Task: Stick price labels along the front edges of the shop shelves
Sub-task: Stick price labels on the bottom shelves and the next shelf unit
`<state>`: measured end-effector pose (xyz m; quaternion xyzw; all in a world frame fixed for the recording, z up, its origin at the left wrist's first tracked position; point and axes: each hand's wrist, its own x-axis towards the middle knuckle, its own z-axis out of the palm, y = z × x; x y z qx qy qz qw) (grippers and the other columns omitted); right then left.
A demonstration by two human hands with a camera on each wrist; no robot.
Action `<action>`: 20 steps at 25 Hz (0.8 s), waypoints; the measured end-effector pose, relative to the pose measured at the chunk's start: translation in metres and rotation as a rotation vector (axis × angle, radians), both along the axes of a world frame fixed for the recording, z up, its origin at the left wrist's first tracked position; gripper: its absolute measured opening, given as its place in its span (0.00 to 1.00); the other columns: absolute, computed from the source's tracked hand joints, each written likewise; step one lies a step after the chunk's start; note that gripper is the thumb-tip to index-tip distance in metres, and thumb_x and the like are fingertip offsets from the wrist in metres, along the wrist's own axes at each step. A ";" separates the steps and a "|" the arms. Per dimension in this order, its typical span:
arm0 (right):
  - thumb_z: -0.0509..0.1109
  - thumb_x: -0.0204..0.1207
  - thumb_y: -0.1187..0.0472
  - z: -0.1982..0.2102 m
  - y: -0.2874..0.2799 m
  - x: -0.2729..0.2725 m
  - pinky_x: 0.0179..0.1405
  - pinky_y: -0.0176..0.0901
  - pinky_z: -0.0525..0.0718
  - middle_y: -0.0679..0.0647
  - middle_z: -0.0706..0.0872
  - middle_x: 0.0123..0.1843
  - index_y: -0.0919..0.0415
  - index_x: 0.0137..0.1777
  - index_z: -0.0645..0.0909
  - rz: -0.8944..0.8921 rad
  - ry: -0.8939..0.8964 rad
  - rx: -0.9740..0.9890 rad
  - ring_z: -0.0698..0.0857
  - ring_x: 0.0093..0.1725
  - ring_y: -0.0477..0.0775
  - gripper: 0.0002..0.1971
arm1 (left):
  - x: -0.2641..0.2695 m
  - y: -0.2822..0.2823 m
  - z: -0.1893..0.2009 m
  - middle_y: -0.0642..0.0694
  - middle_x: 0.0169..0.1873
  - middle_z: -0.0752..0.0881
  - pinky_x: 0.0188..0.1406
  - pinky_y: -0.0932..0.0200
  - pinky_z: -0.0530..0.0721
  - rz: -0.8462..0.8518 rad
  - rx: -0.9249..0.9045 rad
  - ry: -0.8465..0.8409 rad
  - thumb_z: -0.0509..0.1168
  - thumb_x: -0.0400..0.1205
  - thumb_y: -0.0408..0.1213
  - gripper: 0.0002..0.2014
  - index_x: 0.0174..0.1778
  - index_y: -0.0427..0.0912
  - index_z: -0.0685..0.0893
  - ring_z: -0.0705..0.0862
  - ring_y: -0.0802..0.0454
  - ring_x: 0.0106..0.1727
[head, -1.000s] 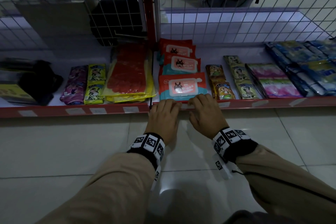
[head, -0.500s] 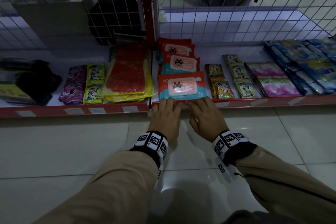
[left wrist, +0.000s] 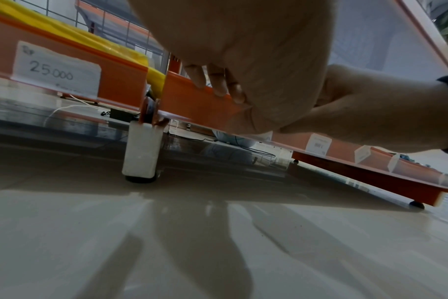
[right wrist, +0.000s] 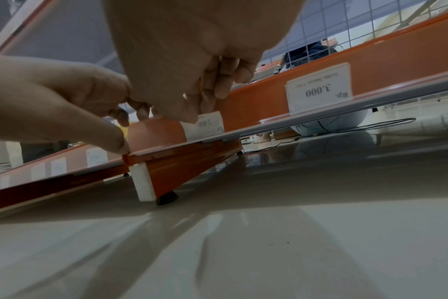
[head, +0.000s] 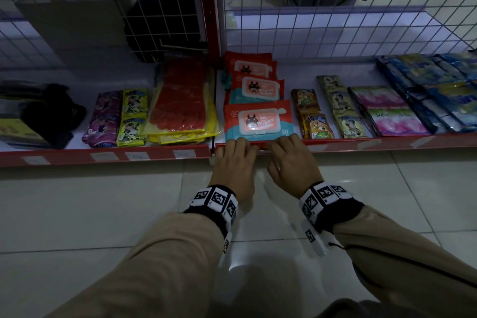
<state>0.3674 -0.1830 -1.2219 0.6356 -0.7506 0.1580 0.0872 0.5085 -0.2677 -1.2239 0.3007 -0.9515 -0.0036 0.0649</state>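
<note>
The bottom shelf's red front edge [head: 387, 141] runs across the head view. My left hand [head: 238, 147] and right hand [head: 282, 146] sit side by side on it, in front of a red wipes pack [head: 258, 121]. Both hands have fingers curled over the top of the edge. In the right wrist view, a white price label [right wrist: 207, 124] bows out from the edge, and my right hand [right wrist: 200, 101] pinches it against the edge with the thumb. My left hand [right wrist: 125, 131] pinches the edge beside it, thumb tip low on the strip. The left wrist view shows my left fingers [left wrist: 218, 85] hooked over the edge.
Labels sit on the edge to the left [head: 183, 153], one reading 25.000 [left wrist: 56, 70], and to the right, one reading 3.000 [right wrist: 320, 91]. Sachets [head: 315, 121] and yellow packs [head: 180, 111] lie on the shelf. A white shelf foot [left wrist: 141, 149] stands on the tiled floor [head: 103, 214].
Both hands stay at the same spot on the shelf edge. Their fingers have crept slightly further over its top.
</note>
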 end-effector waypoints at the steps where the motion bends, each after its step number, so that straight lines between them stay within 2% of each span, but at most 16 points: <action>1: 0.70 0.69 0.62 0.000 -0.001 0.001 0.46 0.54 0.81 0.61 0.84 0.49 0.64 0.53 0.83 -0.007 0.007 0.018 0.78 0.48 0.62 0.13 | 0.000 0.000 0.000 0.45 0.59 0.73 0.56 0.51 0.68 0.000 -0.002 -0.001 0.67 0.68 0.38 0.29 0.68 0.48 0.73 0.71 0.44 0.60; 3: 0.70 0.69 0.63 0.001 -0.003 0.002 0.44 0.56 0.82 0.63 0.81 0.51 0.65 0.51 0.82 -0.030 -0.001 0.051 0.77 0.48 0.64 0.11 | -0.001 -0.001 0.001 0.46 0.58 0.73 0.56 0.51 0.68 0.002 -0.004 0.007 0.67 0.68 0.39 0.28 0.67 0.49 0.74 0.71 0.45 0.60; 6: 0.69 0.74 0.63 0.005 -0.010 -0.003 0.43 0.54 0.81 0.64 0.79 0.54 0.65 0.52 0.82 -0.059 -0.118 0.043 0.76 0.52 0.64 0.09 | 0.001 -0.002 0.001 0.45 0.61 0.74 0.59 0.50 0.68 -0.007 0.002 0.034 0.66 0.70 0.38 0.29 0.70 0.49 0.74 0.71 0.44 0.62; 10: 0.68 0.77 0.64 0.011 -0.013 -0.015 0.49 0.53 0.80 0.58 0.83 0.51 0.61 0.51 0.83 -0.041 -0.302 0.021 0.78 0.53 0.60 0.06 | 0.007 -0.005 -0.001 0.46 0.64 0.75 0.62 0.50 0.68 -0.030 0.071 0.086 0.64 0.76 0.39 0.29 0.75 0.48 0.71 0.71 0.45 0.65; 13: 0.70 0.77 0.67 0.014 -0.013 -0.018 0.44 0.48 0.84 0.54 0.87 0.43 0.60 0.50 0.82 -0.098 -0.612 -0.159 0.85 0.44 0.53 0.04 | 0.001 -0.010 0.004 0.49 0.60 0.79 0.63 0.50 0.66 0.044 0.173 0.222 0.60 0.81 0.42 0.22 0.73 0.49 0.72 0.73 0.48 0.63; 15: 0.72 0.75 0.69 0.014 -0.016 -0.017 0.41 0.42 0.86 0.55 0.86 0.43 0.59 0.53 0.80 -0.171 -0.855 -0.222 0.87 0.40 0.53 0.09 | -0.003 -0.015 0.007 0.51 0.57 0.82 0.65 0.49 0.63 0.093 0.248 0.317 0.58 0.83 0.46 0.18 0.69 0.50 0.75 0.74 0.49 0.63; 18: 0.73 0.73 0.73 0.013 -0.019 -0.007 0.47 0.44 0.88 0.59 0.87 0.46 0.62 0.55 0.79 -0.201 -1.230 -0.217 0.89 0.46 0.57 0.14 | -0.005 -0.016 0.006 0.50 0.58 0.83 0.66 0.50 0.60 0.116 0.261 0.339 0.56 0.84 0.52 0.18 0.67 0.50 0.77 0.74 0.48 0.64; 20: 0.74 0.71 0.74 0.012 -0.020 -0.001 0.48 0.42 0.87 0.58 0.88 0.45 0.66 0.55 0.80 -0.161 -1.329 -0.207 0.89 0.47 0.52 0.13 | -0.005 -0.014 0.006 0.50 0.56 0.82 0.63 0.51 0.61 0.121 0.251 0.343 0.55 0.85 0.54 0.18 0.64 0.49 0.79 0.75 0.47 0.62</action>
